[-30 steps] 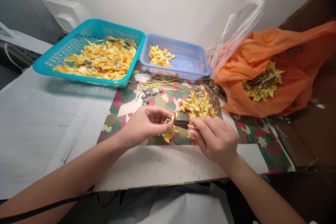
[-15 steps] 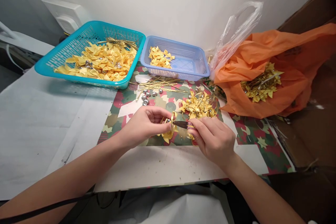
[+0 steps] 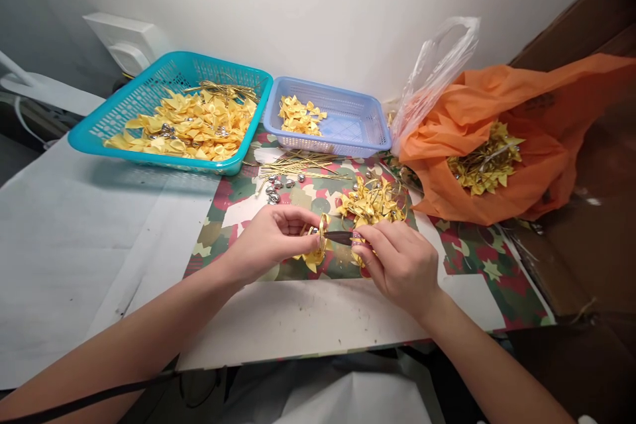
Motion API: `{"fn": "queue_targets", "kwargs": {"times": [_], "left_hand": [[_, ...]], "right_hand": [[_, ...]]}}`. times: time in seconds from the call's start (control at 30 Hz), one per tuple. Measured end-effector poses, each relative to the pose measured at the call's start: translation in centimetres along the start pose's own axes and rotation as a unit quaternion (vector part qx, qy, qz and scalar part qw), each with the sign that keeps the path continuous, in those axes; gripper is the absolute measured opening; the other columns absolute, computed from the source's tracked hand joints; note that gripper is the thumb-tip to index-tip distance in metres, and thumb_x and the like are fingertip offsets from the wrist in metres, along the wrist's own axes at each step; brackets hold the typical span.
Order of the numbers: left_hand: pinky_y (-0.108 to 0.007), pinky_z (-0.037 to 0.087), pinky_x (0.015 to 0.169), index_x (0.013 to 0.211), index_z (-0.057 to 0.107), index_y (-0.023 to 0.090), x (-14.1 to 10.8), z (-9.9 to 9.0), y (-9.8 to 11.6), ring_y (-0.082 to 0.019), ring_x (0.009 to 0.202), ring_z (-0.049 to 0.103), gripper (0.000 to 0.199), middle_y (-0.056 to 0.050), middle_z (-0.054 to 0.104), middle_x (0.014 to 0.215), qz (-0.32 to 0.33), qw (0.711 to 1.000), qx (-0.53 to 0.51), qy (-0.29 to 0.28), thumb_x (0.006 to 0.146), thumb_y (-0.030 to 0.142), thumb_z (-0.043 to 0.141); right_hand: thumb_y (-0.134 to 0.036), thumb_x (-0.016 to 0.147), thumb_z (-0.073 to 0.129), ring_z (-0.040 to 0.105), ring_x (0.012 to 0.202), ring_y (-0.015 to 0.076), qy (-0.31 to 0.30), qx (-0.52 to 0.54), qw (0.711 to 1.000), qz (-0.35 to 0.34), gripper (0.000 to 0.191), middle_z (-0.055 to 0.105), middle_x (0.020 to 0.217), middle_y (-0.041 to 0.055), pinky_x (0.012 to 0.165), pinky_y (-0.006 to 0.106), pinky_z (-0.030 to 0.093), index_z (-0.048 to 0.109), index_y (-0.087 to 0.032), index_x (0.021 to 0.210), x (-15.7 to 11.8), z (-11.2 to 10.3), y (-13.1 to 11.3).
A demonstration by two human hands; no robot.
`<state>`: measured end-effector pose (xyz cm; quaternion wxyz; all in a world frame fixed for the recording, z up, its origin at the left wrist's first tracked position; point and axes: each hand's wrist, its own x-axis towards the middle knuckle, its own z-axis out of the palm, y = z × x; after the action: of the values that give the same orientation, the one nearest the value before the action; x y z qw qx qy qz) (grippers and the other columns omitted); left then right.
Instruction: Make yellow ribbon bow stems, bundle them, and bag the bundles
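Observation:
My left hand [image 3: 278, 240] is closed, its thumb and fingertips pinching a yellow ribbon flower [image 3: 313, 258] with a looped gold wire [image 3: 323, 230]. A silver bell shows partly at the fingertips. My right hand [image 3: 400, 265] is closed around a dark, narrow-tipped tool [image 3: 338, 238], which looks like tweezers; its grip end is hidden in my fingers. The tool's tip meets the wire loop. Just beyond my right hand lies a pile of finished-looking yellow ribbon flowers [image 3: 375, 201] with wire loops.
A teal basket [image 3: 231, 164] of yellow ribbon flowers stands at back left, beside a blue basket [image 3: 368, 120] with a few more. Gold wires [image 3: 301, 164] and several silver bells [image 3: 273, 191] lie in front. An orange bag [image 3: 546, 172] of flowers sits right.
The head view has shifted slightly, so the scene sits a little lower and further left. The dark tool looks turned a little, showing a broader side. Both hands keep their grip.

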<state>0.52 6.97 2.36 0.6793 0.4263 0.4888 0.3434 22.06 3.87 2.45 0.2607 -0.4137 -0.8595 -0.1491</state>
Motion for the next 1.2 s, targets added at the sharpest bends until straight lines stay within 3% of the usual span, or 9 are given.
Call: {"fn": "queue_targets", "kwargs": {"times": [1.2], "left_hand": [[-0.019,0.039,0.044,0.073,0.071,0.015,-0.09,0.16,0.33,-0.009,0.05,0.051,0.021,0.003,0.059,0.056,-0.007,1.0,0.017,0.016,0.055,0.019,0.081]], "right_hand": [[-0.027,0.099,0.048,0.047,0.064,0.0155,0.004,-0.028,0.999,-0.017,0.023,0.065,0.071,0.0029,0.061,0.031,0.03,0.067,-0.016,0.093,0.05,0.17,-0.15]]}}
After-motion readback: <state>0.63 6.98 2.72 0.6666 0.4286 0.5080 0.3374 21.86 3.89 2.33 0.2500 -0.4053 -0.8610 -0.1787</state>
